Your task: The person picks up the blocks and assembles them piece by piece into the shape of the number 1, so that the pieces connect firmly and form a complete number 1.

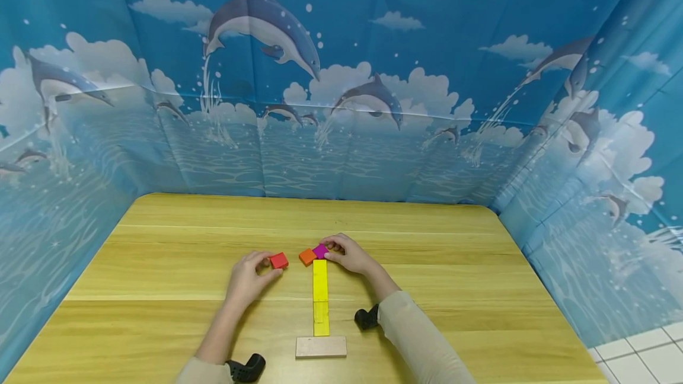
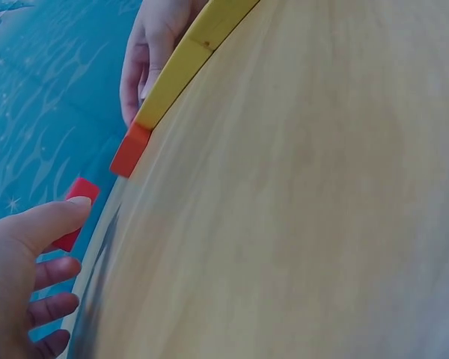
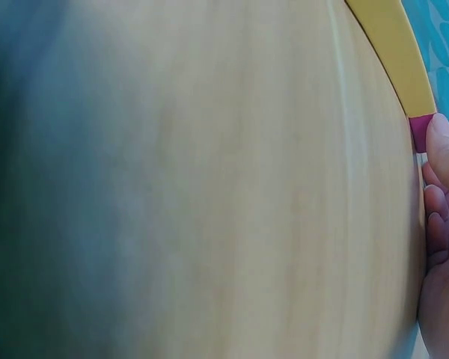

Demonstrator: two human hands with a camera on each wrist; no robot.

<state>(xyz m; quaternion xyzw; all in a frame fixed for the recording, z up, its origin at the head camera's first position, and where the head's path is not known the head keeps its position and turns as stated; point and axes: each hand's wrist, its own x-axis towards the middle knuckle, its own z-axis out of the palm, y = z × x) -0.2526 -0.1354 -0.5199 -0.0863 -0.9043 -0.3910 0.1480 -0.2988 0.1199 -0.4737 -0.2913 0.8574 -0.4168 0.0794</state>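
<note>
Between thumb and fingers my left hand [image 1: 249, 280] pinches a red block [image 1: 279, 261], held left of the other blocks. My right hand [image 1: 349, 255] has its thumb and a finger at a purple block [image 1: 320, 251], the thumb pressing its side in the right wrist view. Against the purple block's left side lies an orange block [image 1: 306, 257], set at an angle. Two long yellow blocks [image 1: 320, 298] run end to end from the purple block toward me. A pale wooden block [image 1: 321, 346] lies crosswise at their near end.
The wooden table [image 1: 160, 253] has a curtain [image 1: 341, 153] printed with dolphins along its back and sides. Black wrist devices [image 1: 248, 368] sit at both sleeves, close over the tabletop. White floor tiles [image 1: 640, 360] show at the lower right.
</note>
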